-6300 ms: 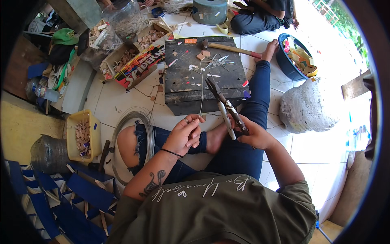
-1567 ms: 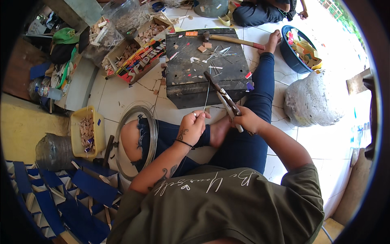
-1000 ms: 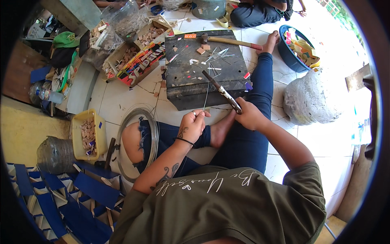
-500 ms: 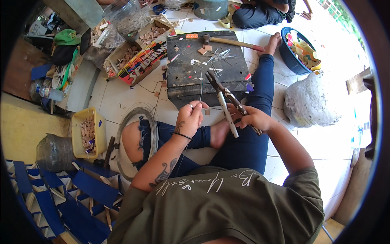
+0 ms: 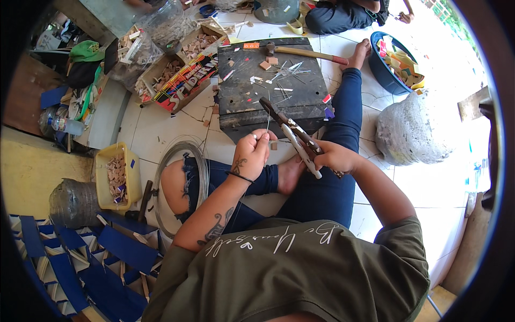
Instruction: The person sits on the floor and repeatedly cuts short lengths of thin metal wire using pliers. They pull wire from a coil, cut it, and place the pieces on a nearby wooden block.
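Observation:
Pinched between the fingers of my left hand (image 5: pixel 251 153) is a thin metal wire (image 5: pixel 269 121), its free end pointing up and away from me. My right hand (image 5: pixel 338 158) grips a pair of pliers (image 5: pixel 287 122) with worn, white-patched handles. The jaws lie at the wire, a short way beyond my left fingertips; whether they bite it is too small to tell. Both hands are just in front of a dark, scuffed block (image 5: pixel 241 117). Cut lengths of wire (image 5: pixel 289 75) are scattered on its top. Round my bent left knee lies a coil of wire (image 5: pixel 201 180).
A hammer (image 5: pixel 306 53) and small wood pieces (image 5: pixel 265 65) rest on the block. Left stand a carton (image 5: pixel 185 80) and a yellow bin (image 5: pixel 101 185) of wood bits. A blue tub (image 5: pixel 380 75) and wrapped bundle (image 5: pixel 407 129) are at right. Another person (image 5: pixel 338 19) sits beyond.
The pliers have swung left, bringing their jaws onto the wire, and their handles are closer together. My left hand has stayed nearly still.

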`<state>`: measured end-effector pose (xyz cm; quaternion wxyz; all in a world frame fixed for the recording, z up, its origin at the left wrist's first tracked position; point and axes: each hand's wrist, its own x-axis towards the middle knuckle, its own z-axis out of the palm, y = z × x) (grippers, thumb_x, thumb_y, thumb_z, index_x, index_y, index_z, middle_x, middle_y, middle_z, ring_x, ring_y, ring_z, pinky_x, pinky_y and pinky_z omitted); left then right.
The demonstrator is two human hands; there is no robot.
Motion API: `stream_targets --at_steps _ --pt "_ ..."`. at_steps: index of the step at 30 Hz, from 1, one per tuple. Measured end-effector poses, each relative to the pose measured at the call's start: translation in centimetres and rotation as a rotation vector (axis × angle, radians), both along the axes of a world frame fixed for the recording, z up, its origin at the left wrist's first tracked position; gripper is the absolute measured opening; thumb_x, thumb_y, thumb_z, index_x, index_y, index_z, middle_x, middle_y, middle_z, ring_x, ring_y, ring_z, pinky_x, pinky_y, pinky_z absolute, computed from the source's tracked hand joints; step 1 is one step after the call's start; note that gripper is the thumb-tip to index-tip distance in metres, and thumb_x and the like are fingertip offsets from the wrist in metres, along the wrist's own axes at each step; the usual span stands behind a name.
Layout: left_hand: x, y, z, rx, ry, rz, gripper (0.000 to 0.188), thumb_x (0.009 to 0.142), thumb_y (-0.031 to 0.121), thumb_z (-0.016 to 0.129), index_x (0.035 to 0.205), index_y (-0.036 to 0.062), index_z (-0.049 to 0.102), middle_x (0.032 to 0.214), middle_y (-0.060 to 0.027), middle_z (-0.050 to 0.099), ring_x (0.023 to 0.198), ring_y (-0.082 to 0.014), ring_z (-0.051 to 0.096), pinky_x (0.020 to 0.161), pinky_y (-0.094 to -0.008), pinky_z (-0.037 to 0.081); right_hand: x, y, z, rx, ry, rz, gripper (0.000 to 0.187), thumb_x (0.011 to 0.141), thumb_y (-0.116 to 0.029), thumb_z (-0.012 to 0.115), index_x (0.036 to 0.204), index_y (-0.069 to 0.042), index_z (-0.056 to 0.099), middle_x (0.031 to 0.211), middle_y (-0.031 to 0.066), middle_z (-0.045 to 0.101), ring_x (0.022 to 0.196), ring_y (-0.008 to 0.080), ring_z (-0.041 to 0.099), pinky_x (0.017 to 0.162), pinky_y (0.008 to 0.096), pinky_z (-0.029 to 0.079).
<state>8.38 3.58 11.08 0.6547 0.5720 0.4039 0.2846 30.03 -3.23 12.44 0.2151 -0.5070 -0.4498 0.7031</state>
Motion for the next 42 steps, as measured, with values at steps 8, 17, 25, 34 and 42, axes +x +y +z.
stream_targets --at_steps 8,17,25,34,42 --pt "-0.6 -0.2 0.0 -0.125 -0.021 -0.051 0.024 0.094 0.018 0.037 0.094 0.0014 0.055 0.051 0.0021 0.046 0.040 -0.0025 0.037 0.040 -0.0177 0.030 -0.5 -0.2 -1.3 0.100 -0.077 -0.195 0.029 0.068 -0.007 0.053 0.096 0.001 0.053 0.083 0.0092 0.056 0.074 0.0163 0.053 0.074 0.0277 0.042" --pt "-1.0 -2.4 -1.3 -0.110 -0.001 0.043 0.020 0.093 0.014 0.037 0.095 0.0006 0.053 0.051 0.0012 0.042 0.039 -0.0034 0.032 0.036 -0.0176 0.026 -1.5 0.3 -2.9 0.047 -0.221 -0.219 0.034 0.065 -0.010 0.056 0.097 -0.001 0.049 0.076 0.0092 0.053 0.069 0.0159 0.053 0.060 0.0286 0.043" --pt "-0.8 -2.0 -0.8 -0.191 -0.020 0.066 0.020 0.093 0.013 0.037 0.094 0.0011 0.054 0.051 0.0011 0.043 0.041 -0.0036 0.034 0.039 -0.0182 0.028 -1.9 1.0 -2.2 0.159 -0.352 -0.175 0.035 0.067 -0.009 0.054 0.101 -0.002 0.047 0.075 0.0068 0.051 0.067 0.0147 0.052 0.060 0.0274 0.043" --pt "-1.5 -0.7 -0.2 -0.162 -0.082 0.083 0.021 0.093 0.014 0.037 0.095 0.0007 0.053 0.051 0.0015 0.041 0.039 -0.0033 0.031 0.035 -0.0171 0.026 -0.8 -1.2 -1.4 0.000 0.156 -0.154 0.055 0.066 -0.003 0.051 0.120 0.002 0.043 0.104 0.0132 0.055 0.092 0.0186 0.053 0.079 0.0267 0.044" --pt "-0.8 -0.5 0.1 -0.085 -0.033 0.027 0.021 0.093 0.012 0.038 0.091 0.0011 0.055 0.051 0.0027 0.043 0.044 -0.0027 0.037 0.043 -0.0186 0.032 -0.3 -0.9 -1.3 0.019 0.088 0.016 0.081 0.061 0.002 0.045 0.138 -0.004 0.022 0.119 0.0147 0.048 0.107 0.0211 0.050 0.081 0.0272 0.043"
